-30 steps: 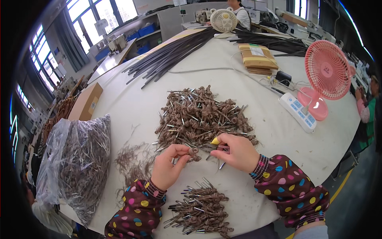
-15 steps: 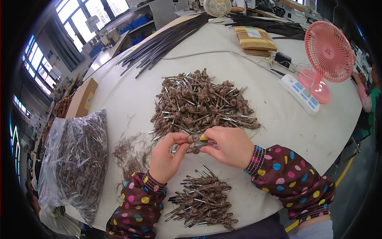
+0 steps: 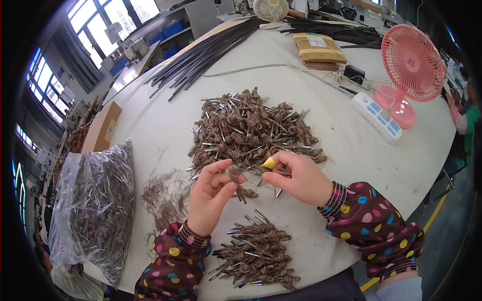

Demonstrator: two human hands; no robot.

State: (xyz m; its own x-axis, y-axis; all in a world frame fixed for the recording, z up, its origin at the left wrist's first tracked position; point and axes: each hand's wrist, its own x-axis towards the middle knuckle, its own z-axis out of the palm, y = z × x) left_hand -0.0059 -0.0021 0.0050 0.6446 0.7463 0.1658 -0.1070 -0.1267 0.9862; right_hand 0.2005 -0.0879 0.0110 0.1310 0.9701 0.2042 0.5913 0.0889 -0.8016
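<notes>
My left hand pinches a knotted brown cord between thumb and fingers, and its metal-tipped ends hang below the fingertips. A little to the right, my right hand is closed around a small metal tool with a yellow part. It looks like thread snips, though the palm hides most of it. Just beyond both hands lies a large heap of similar knotted cords with silvery tips. Nearer to me, between my forearms, is a smaller pile of knotted cords, many of their tips pointing left.
Loose brown thread scraps lie left of my hands. A clear plastic bag of cords and a cardboard box stand at the left. Rightward are a power strip and pink fan. Dark strips lie farther back.
My hands have moved apart, the right one shifting slightly right with the yellow-marked tool. The cord stays in my left hand, whose fingers have spread a little.
</notes>
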